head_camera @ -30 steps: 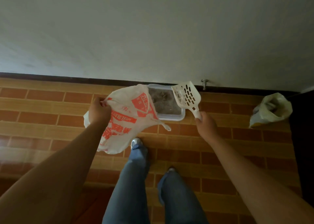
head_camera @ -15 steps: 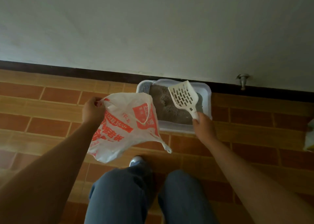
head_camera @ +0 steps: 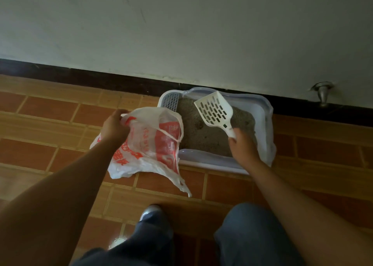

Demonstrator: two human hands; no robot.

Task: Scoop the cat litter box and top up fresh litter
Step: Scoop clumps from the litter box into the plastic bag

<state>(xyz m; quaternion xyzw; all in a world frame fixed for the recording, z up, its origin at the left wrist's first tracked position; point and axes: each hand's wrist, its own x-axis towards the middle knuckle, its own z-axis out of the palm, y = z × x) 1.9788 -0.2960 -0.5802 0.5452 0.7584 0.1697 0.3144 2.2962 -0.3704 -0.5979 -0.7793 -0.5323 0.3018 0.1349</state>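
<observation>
Our left hand (head_camera: pixel 115 127) pinching the red-printed plastic bag (head_camera: pixel 149 142) mid-frame, our right hand (head_camera: pixel 243 144) gripping the slotted litter scoop (head_camera: pixel 215 110) over the litter box (head_camera: pixel 264 112), centre right

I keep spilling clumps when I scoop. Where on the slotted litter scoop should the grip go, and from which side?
Take the slotted litter scoop by its narrow handle, as the right hand does now, coming from the near side of the litter box. The handle points back toward the person, while the wide slotted head faces the litter, so a grip at the handle's end leaves the whole head free, probably steadier.
</observation>
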